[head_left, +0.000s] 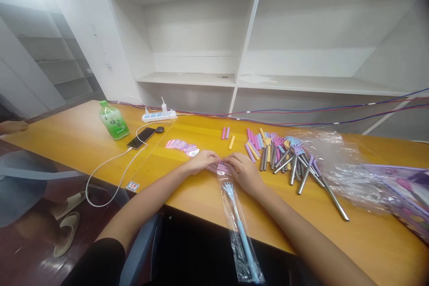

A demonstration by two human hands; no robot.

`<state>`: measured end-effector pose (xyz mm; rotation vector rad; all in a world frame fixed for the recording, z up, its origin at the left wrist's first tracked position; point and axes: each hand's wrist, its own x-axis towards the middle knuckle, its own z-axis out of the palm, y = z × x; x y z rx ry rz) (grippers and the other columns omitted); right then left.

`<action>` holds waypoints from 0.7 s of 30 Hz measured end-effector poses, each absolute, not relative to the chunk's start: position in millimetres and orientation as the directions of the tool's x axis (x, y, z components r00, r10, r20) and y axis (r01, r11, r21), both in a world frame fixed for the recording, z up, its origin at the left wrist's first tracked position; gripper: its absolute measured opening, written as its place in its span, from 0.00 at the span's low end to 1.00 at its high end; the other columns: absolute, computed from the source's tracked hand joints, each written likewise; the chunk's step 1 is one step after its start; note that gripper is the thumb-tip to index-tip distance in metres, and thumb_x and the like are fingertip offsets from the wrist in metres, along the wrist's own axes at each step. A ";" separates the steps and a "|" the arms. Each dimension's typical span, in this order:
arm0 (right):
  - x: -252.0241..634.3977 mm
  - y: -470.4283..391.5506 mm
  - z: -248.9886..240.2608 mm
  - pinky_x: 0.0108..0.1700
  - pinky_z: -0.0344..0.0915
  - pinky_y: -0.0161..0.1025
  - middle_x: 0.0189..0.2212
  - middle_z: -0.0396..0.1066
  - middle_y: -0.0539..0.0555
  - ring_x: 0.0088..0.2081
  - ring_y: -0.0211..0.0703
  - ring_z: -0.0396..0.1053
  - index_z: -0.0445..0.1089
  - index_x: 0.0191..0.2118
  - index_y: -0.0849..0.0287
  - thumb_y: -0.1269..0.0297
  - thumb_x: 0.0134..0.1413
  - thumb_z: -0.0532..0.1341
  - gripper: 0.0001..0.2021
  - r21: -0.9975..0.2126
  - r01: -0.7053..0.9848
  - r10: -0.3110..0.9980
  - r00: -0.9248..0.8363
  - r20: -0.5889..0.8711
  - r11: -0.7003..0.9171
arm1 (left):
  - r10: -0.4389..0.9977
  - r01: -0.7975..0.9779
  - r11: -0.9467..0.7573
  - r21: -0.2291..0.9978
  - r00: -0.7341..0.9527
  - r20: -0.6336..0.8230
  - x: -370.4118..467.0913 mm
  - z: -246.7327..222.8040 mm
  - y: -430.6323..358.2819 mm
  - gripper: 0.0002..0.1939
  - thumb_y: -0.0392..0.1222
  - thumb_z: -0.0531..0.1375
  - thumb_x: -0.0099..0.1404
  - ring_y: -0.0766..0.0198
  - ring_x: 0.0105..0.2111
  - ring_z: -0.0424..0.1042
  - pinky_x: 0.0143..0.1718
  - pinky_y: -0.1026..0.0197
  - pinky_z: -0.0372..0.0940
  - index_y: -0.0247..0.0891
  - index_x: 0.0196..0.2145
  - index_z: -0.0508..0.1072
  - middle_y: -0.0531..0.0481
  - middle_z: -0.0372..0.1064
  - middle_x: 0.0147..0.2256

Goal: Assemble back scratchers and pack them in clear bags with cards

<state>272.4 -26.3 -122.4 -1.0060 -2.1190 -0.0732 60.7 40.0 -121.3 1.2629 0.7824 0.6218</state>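
My left hand (201, 162) and my right hand (246, 173) meet at the top end of a long clear plastic bag (233, 237), fingers closed on its two upper corners. A blue back scratcher (246, 243) with a claw-shaped head and a metal shaft lies inside, head toward my hands, its handle hanging past the table edge. Between the hands a small pink card (222, 167) shows at the bag's top. Left of my left hand is a spread of pink and purple cards (181, 145). My fingertips are partly hidden.
At right lie several metal-shafted back scratchers (295, 161), colored handle tubes (254, 145) and a heap of clear bags (348, 174). A green bottle (114, 120), a phone (141, 137) on a white cable and a power strip (159, 115) are at left. A person sits far left.
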 end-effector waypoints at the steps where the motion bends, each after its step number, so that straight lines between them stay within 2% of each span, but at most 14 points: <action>1: 272.6 -26.0 -122.6 0.44 0.65 0.47 0.41 0.76 0.56 0.42 0.48 0.71 0.75 0.48 0.53 0.62 0.73 0.55 0.11 -0.251 0.680 0.631 -0.393 0.669 0.689 | 0.783 0.011 0.205 0.979 0.598 -0.171 60.6 -120.4 39.6 0.24 0.53 0.75 0.53 0.58 0.34 0.81 0.42 0.55 0.76 0.32 0.36 0.75 0.42 0.80 0.35; 6: 273.0 -25.8 -123.1 0.43 0.66 0.46 0.41 0.74 0.57 0.42 0.48 0.70 0.76 0.48 0.52 0.62 0.72 0.56 0.11 -0.229 0.668 0.612 -0.419 0.671 0.708 | 0.789 -0.003 0.193 0.981 0.595 -0.153 61.0 -117.6 38.1 0.25 0.55 0.75 0.52 0.58 0.33 0.81 0.41 0.55 0.76 0.32 0.36 0.75 0.42 0.80 0.33; 11: 272.1 -28.5 -120.7 0.45 0.67 0.48 0.42 0.73 0.57 0.44 0.49 0.70 0.75 0.50 0.51 0.64 0.72 0.56 0.11 -0.266 0.660 0.623 -0.390 0.678 0.703 | 0.798 -0.031 0.181 0.983 0.589 -0.128 61.1 -119.7 41.3 0.27 0.56 0.76 0.50 0.58 0.33 0.81 0.38 0.57 0.77 0.32 0.36 0.74 0.42 0.79 0.32; 15: 272.4 -30.2 -116.6 0.48 0.68 0.50 0.44 0.72 0.58 0.46 0.50 0.70 0.73 0.53 0.52 0.68 0.71 0.54 0.13 -0.302 0.642 0.631 -0.373 0.680 0.705 | 0.815 -0.053 0.164 0.985 0.570 -0.105 60.5 -120.7 43.2 0.27 0.56 0.75 0.52 0.60 0.31 0.80 0.36 0.59 0.76 0.33 0.36 0.73 0.43 0.78 0.32; 21: 274.1 -31.3 -116.0 0.47 0.68 0.48 0.43 0.70 0.58 0.46 0.50 0.70 0.75 0.52 0.52 0.69 0.69 0.54 0.14 -0.296 0.648 0.637 -0.386 0.667 0.702 | 0.825 -0.094 0.152 0.984 0.560 -0.074 60.5 -121.4 43.1 0.26 0.56 0.74 0.53 0.59 0.31 0.80 0.35 0.58 0.75 0.34 0.36 0.71 0.44 0.78 0.32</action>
